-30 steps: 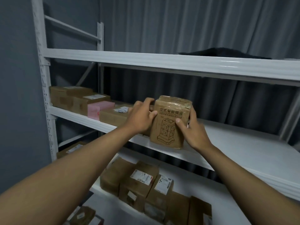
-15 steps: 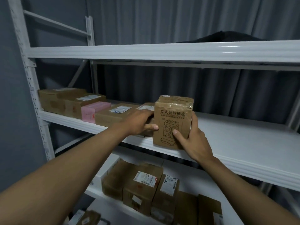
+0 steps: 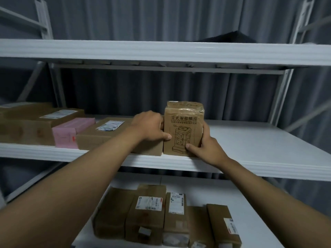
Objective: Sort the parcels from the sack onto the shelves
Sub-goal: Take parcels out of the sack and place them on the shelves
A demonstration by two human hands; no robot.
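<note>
I had the tall brown parcel [image 3: 183,129] standing upright on the middle shelf [image 3: 250,140], near its front edge, printed side with black characters and a line drawing of a socket tower facing me. My left hand [image 3: 148,127] gripped its left side, thumb pressed on the front face, fingers wrapped round the left edge. My right hand [image 3: 208,147] held the lower right corner, thumb on the front near the base, fingers curled behind the right side; so both grips were closed on that parcel, not released. The parcel's base looked to be resting on the shelf, though I could not tell for sure whether it sat fully down. Just beside it on the left, touching or nearly so, lay a flat brown box [image 3: 107,135] with a white label on top, partly hidden by my left forearm. Further left sat a pink parcel [image 3: 71,131], then a bigger labelled carton [image 3: 35,122] at the left end. The right part of the middle shelf was bare white. On the lower shelf [image 3: 250,203] a row of brown labelled parcels [image 3: 148,213] stood side by side. A dark thing [image 3: 231,37] lay on the top shelf [image 3: 161,51]. Grey curtain [image 3: 161,18] hung behind the rack.
</note>
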